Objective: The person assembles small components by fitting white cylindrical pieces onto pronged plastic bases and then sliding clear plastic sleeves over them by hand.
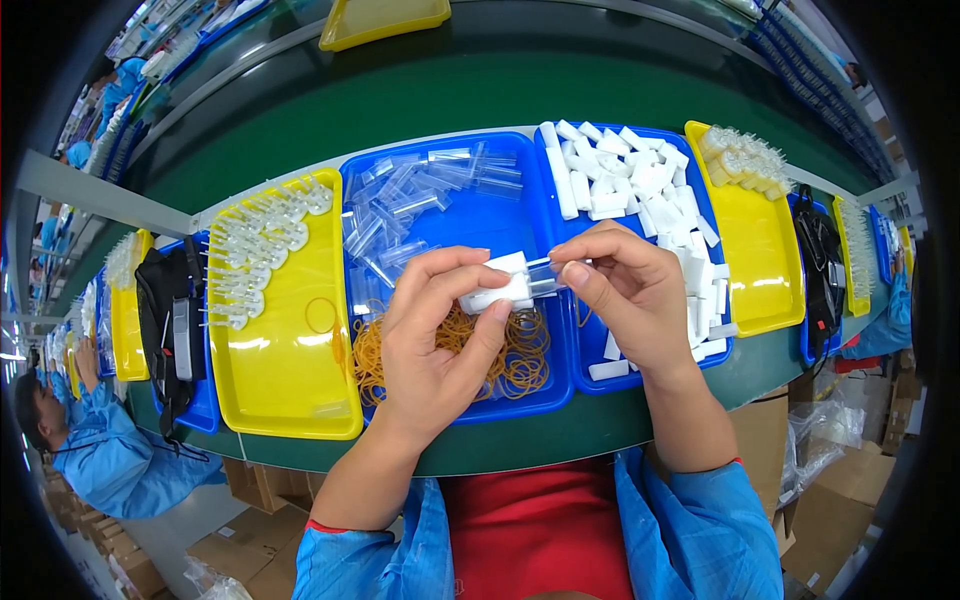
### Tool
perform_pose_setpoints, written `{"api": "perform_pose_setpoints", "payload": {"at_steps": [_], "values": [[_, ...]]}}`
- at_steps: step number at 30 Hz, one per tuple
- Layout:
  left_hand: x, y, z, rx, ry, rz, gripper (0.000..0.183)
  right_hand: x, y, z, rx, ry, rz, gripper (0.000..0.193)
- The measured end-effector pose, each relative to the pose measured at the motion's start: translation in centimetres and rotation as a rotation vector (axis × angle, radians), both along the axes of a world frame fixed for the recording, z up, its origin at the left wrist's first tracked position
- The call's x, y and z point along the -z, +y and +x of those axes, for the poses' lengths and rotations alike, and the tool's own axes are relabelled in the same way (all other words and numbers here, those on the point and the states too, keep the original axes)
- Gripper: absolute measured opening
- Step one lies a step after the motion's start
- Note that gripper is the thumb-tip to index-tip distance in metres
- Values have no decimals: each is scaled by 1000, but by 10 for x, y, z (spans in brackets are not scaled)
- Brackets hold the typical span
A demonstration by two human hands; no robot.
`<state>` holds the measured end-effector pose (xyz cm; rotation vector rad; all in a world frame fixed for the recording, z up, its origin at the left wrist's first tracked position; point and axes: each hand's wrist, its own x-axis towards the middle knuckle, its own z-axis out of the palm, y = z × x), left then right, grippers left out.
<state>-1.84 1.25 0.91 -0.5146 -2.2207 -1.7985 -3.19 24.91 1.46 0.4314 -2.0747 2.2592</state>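
Note:
My left hand [430, 335] pinches small white blocks [492, 296] between thumb and fingers, above the middle blue tray [485, 218]. A short clear plastic tube [543, 280] sticks out from the right side of the blocks. Thumb and fingertips of my right hand [635, 290] close on the tube's far end; how deep it sits in the white pieces is hidden. Beneath my hands lie tan rubber bands [525, 350], heaped at the tray's near end. More clear tubes [395, 205] are scattered in its far left part.
Right of it, a blue tray holds many white blocks [650, 180]. Yellow trays [285, 370] flank both, carrying clear stemmed parts [260, 250] and a bundle of clear parts [745, 160]. Black straps [165, 330] lie at left. A co-worker in blue [130, 455] sits at far left.

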Motion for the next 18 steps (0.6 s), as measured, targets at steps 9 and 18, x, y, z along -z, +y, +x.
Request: {"api": "perform_pose_setpoints", "payload": {"at_steps": [9,18], "values": [[-3,-1,-3,3,92,-88,25,0,1,-1,2,23,46,18],[-4,-2,-3,-11,102,-124,26,2,2,0,13,-36,34,20]]}}
